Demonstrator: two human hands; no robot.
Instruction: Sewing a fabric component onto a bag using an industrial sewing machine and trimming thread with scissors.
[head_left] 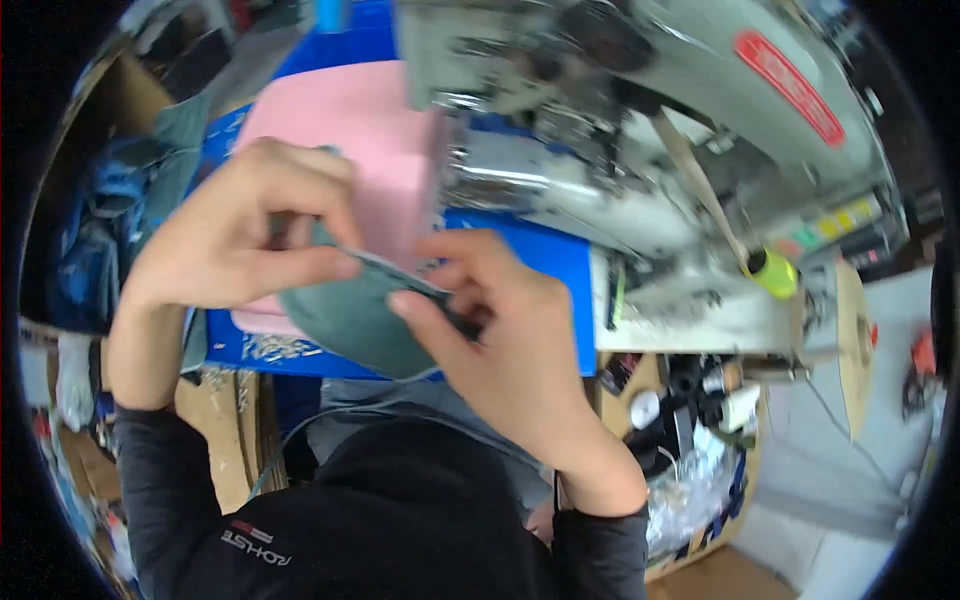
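Both my hands pinch the upper edge of a grey-green piece of fabric [360,315] with a rounded lower edge. My left hand [255,225] grips its upper left part between thumb and bent fingers. The right hand [500,330] is closed on the edge farther right, thumb pressed on the cloth. The fabric hangs over the near side of a pink pad [385,135]. Just beyond my right hand stands a sewing machine with a shiny metal arm [500,180]; the cloth is apart from it.
The blue table top [550,265] carries pale scraps [275,347] near its front edge. Dark blue and green cloth [110,215] lies in a box at the left. A yellow-green cap [773,272] sits right of the machine. An open drawer [690,450] of small items is below right.
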